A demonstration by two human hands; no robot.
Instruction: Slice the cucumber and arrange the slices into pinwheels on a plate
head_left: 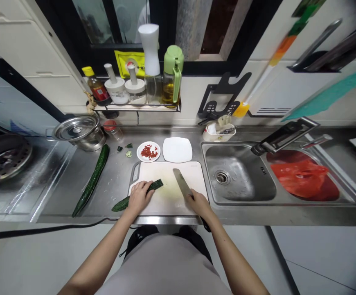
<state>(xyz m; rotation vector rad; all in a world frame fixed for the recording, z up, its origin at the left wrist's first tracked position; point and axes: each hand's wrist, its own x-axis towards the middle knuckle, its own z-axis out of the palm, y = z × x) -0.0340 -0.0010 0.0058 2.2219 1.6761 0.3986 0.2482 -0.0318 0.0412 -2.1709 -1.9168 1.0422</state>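
Observation:
My left hand (140,195) is closed over the middle of a dark green cucumber (156,185), which lies slantwise across the left part of a white cutting board (172,205). Its cut end points to the upper right; the other end sticks out past the board's left edge. In my right hand (198,202) is a kitchen knife (181,181), its blade low over the board, to the right of the cucumber and apart from it. Whether the blade touches the board I cannot tell. A second, whole cucumber (92,180) rests on the steel counter at the left.
Behind the board stand a small plate (139,158) of chopped red pieces and a white square plate (177,150). Green scraps (129,154) lie nearby. A lidded pot (81,132) is at the back left. Right of the board is a sink (239,174), with a red plastic bag (300,178) beyond.

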